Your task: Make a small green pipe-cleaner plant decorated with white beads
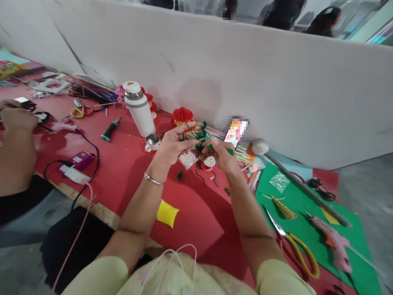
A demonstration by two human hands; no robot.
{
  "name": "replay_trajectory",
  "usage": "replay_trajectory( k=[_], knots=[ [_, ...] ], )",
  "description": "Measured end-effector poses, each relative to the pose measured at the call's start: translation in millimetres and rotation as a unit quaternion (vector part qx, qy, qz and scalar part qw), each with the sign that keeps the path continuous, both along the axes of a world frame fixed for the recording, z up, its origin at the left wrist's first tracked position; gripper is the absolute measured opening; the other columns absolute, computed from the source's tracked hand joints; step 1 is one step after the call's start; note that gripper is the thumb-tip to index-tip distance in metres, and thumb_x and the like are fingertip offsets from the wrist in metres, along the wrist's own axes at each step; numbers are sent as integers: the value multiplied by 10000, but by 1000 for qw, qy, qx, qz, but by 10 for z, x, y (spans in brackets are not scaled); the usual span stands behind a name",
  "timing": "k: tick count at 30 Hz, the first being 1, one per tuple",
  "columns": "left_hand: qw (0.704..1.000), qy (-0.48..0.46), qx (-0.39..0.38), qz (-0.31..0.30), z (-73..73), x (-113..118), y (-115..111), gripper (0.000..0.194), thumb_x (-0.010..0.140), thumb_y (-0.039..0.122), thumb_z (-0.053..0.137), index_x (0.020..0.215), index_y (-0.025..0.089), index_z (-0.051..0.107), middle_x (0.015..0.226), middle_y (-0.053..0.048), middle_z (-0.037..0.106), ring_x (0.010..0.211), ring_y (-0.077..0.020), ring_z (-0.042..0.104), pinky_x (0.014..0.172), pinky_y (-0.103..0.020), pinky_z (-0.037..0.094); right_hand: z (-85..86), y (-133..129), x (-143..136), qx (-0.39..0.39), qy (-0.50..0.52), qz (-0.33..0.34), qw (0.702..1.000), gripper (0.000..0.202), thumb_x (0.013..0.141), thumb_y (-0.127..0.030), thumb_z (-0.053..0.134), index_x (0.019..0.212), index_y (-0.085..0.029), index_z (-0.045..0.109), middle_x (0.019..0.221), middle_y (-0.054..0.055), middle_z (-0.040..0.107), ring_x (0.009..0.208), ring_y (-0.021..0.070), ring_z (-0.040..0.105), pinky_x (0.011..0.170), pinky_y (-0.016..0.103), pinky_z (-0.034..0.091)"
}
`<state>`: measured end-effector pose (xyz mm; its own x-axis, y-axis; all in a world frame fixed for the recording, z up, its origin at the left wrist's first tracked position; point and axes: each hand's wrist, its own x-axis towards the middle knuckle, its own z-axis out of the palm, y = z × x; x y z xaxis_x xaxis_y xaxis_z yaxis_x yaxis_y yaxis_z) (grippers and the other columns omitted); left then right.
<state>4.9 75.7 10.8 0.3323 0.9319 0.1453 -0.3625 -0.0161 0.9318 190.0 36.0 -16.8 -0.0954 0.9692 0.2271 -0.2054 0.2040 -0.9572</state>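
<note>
My left hand (172,146) is closed, its fingertips pinching a dark green fuzzy pipe cleaner (203,130) bent into loops and curls. From the other side my right hand (223,155) is wrapped round what looks like a green-handled tool (230,151). Its working end is hidden among the fingers and green strands. Just below the hands lie a clear bag of white pearl beads (188,159) and a spool of red thread (208,163). A small dark green piece (179,175) rests on the red table (196,229).
A white flask (139,108) and its metal cup (152,142) stand left. A lit phone (236,132) leans at the wall. Scissors (291,241) and a pink glue gun (333,241) lie right. A yellow packet (167,213) is near me. Another person's arm (16,147) is at far left.
</note>
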Motion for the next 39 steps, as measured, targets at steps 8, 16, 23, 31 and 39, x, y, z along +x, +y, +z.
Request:
replay_trajectory(
  k=[8,16,23,31,39],
  knots=[
    [998,-31,-57,0,-29,-44,57,624,624,189,910,1217,209,719,703,11,680,426,-23,376,371,-211,176,100,-39,53,30,-53,19,998,315,792,-446,837,951,-216,692,755,1,722,609,137,673,560,255,553],
    [991,-62,-122,3,-18,-62,83,589,650,151,870,1210,205,698,719,38,668,397,13,268,362,-188,158,43,73,-11,39,-43,-63,996,508,691,-410,907,1102,-250,654,870,-18,683,682,105,618,593,229,536],
    [986,-61,-155,-6,-94,5,108,551,648,159,878,1169,220,711,628,82,561,392,6,247,382,-187,171,44,70,-48,18,-29,-99,994,408,670,-432,901,963,-229,703,744,-23,687,636,122,642,573,253,553],
    [982,-77,-174,7,-79,-15,123,550,646,119,855,1166,200,694,661,69,603,389,13,248,378,-162,172,49,58,-23,-25,9,-89,996,392,645,-427,922,922,-207,753,891,38,785,700,167,733,647,317,643],
    [987,-58,-147,17,-56,-22,111,546,649,149,860,1171,210,710,654,60,624,386,7,251,369,-195,140,98,33,18,-6,-48,-72,996,370,717,-449,868,964,-204,742,811,21,752,674,157,698,600,296,599]
  ],
)
